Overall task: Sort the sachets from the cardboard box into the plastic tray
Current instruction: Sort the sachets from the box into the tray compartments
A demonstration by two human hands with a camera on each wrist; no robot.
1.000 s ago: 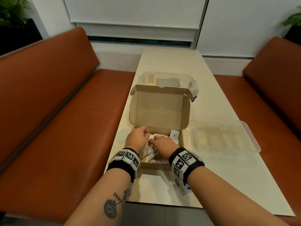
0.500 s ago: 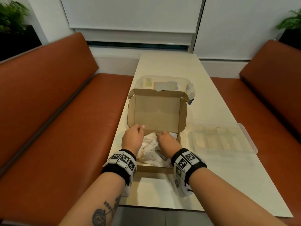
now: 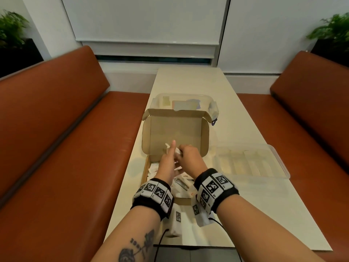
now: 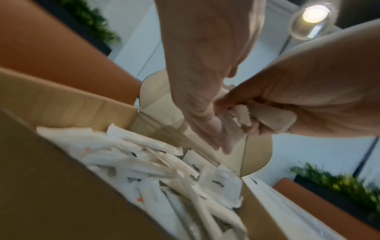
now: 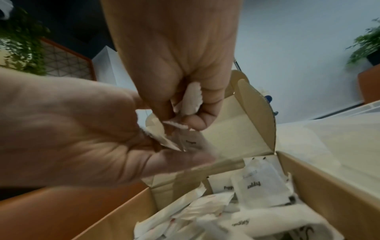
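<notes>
The open cardboard box (image 3: 145, 167) sits on the table with its lid standing up, and several white sachets (image 3: 181, 184) lie loose inside it. Both hands hover over the box in front of the lid. My right hand (image 3: 186, 153) has its fingers curled round a small bunch of sachets (image 5: 192, 97). My left hand (image 3: 170, 157) lies against that bunch with straight fingers, index pointing up. The clear plastic tray (image 3: 251, 163), divided into compartments, stands to the right of the box. In the left wrist view the right hand (image 4: 308, 97) grips the bunch (image 4: 273, 120) beside my left fingers (image 4: 213, 129).
A clear lidded plastic container (image 3: 185, 103) stands just behind the box lid. The narrow pale table (image 3: 188, 80) runs away from me between two brown benches (image 3: 56, 148) (image 3: 311, 129). Potted plants stand in both far corners.
Both hands have lifted out of the box, where they were rummaging among the sachets. They now meet above it, in front of the lid, with sachets in the right hand.
</notes>
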